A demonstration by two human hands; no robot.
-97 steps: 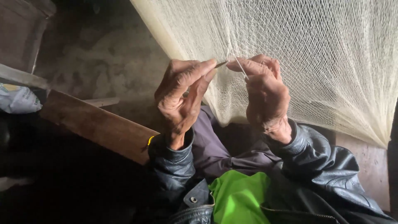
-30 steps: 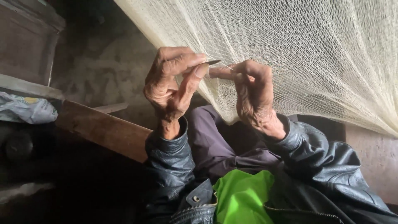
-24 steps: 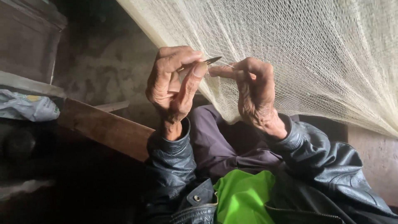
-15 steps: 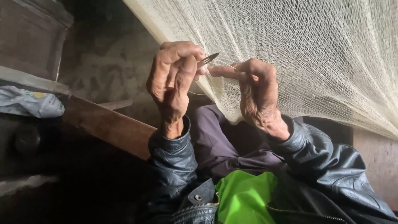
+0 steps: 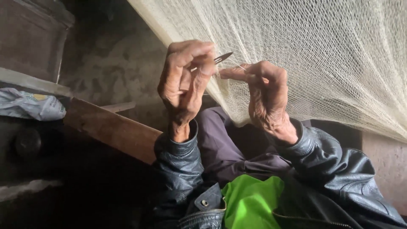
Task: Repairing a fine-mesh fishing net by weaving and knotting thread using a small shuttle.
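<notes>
Head view, frame centre: left hand (image 5: 184, 87) pinches a slim netting needle (image 5: 221, 57) between thumb and fingers, tip aimed right, seemingly for threading mesh. Right hand (image 5: 265, 91) clenches a fold of pale net (image 5: 322, 55), apparently holding it taut; needle tip sits just left of that grip.

Slim netting needle (image 5: 222, 58) — against pale net (image 5: 322, 63)
</notes>
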